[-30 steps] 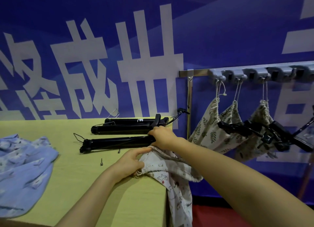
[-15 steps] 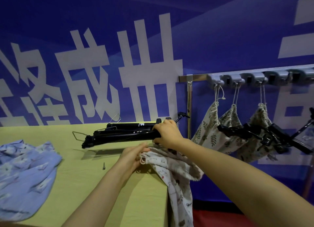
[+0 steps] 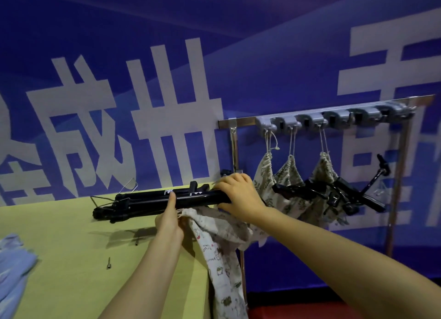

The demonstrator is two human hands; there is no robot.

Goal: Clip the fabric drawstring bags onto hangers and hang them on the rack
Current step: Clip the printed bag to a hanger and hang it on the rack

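Note:
My right hand [image 3: 241, 194] grips the right end of a black clip hanger [image 3: 152, 203] and holds it lifted above the yellow-green table [image 3: 59, 259]. My left hand [image 3: 169, 219] pinches the top edge of a cream printed drawstring bag [image 3: 222, 252] just under the hanger bar, index finger raised against the bar. The bag droops over the table's right edge. More black hangers [image 3: 186, 190] lie behind on the table. Three leaf-print bags [image 3: 288, 175] hang by their strings from grey hooks on the metal rack [image 3: 334, 118].
A black clamp-like stand [image 3: 334, 197] juts in front of the hanging bags. Blue fabric [image 3: 12, 266] lies at the table's left. A small metal pin [image 3: 108, 263] rests on the tabletop. A blue banner wall is behind.
My right hand has lifted the black hanger off the table and higher. My left hand has brought the bag's top edge up to the hanger bar.

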